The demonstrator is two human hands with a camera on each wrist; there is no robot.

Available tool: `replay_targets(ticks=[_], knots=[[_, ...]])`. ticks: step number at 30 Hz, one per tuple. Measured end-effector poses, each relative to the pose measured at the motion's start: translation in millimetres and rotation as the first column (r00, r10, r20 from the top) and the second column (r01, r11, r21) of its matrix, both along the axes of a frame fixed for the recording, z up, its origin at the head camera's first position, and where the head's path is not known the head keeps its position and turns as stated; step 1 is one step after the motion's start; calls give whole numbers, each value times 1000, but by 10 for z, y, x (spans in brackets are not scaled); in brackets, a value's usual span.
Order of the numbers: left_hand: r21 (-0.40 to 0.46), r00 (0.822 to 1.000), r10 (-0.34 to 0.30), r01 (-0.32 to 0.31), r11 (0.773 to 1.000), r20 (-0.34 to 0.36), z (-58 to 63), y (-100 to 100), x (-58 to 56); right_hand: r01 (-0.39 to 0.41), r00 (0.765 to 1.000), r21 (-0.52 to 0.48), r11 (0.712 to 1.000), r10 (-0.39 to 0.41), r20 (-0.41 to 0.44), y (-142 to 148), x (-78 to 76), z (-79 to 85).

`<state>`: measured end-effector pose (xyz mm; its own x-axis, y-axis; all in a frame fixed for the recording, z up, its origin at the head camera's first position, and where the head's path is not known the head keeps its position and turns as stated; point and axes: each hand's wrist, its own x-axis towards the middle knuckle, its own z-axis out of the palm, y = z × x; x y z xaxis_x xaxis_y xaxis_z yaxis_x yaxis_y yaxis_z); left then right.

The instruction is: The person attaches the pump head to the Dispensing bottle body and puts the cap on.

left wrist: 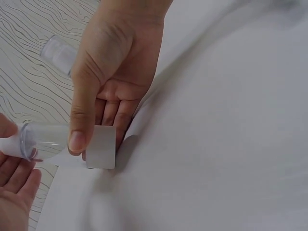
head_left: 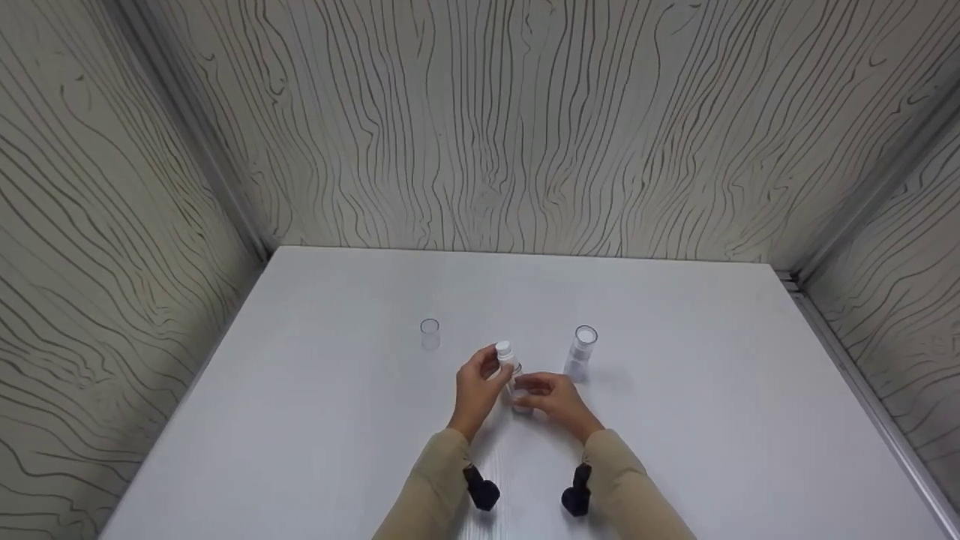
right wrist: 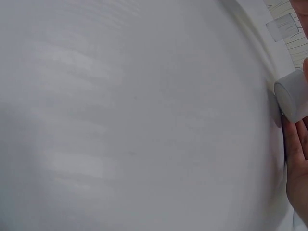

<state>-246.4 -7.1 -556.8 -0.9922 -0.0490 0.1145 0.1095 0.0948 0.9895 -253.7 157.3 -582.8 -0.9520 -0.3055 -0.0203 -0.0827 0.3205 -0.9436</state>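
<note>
In the head view my left hand (head_left: 474, 388) holds a small white bottle (head_left: 504, 349) by its side, its cap upward. Below it my right hand (head_left: 556, 399) grips a clear cylinder with a white base. The left wrist view shows the clear cylinder (left wrist: 53, 137) with its rim around the white bottle's lower part. There the right thumb lies across the cylinder beside the white base (left wrist: 102, 147), and the left fingers (left wrist: 14, 175) are at the bottle. In the right wrist view the white base (right wrist: 291, 96) is by the right hand (right wrist: 299, 178).
A small clear cup (head_left: 430, 335) stands on the white table (head_left: 337, 420) to the left. Right of the hands stands a clear cylinder (head_left: 581, 354) with something white inside. Wood-grain patterned panels (head_left: 487, 135) enclose the table at the back and sides.
</note>
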Motion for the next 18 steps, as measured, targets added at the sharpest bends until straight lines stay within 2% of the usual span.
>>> replay_targets(ticks=[5,7,12,14,18], knots=[[-6,1000,4,-5,1000,-19,-37,-39,-11,4,1000,-19,1000,-4,10,-19,-5,13],[-23,1000,8,-8,1000,-20,-46,-56,-10,6,1000,-19,1000,-6,13,-39,37,106],[-44,1000,19,-20,999,-9,-81,-128,-2,10,1000,-6,1000,-10,18,-31,43,93],[-46,999,42,-42,998,-5,-102,-155,-4,9,1000,-3,1000,-9,18,-8,0,-2],[-55,994,110,-111,992,-22,-122,-204,-13,11,1000,5,1000,-11,28,-8,-8,-5]])
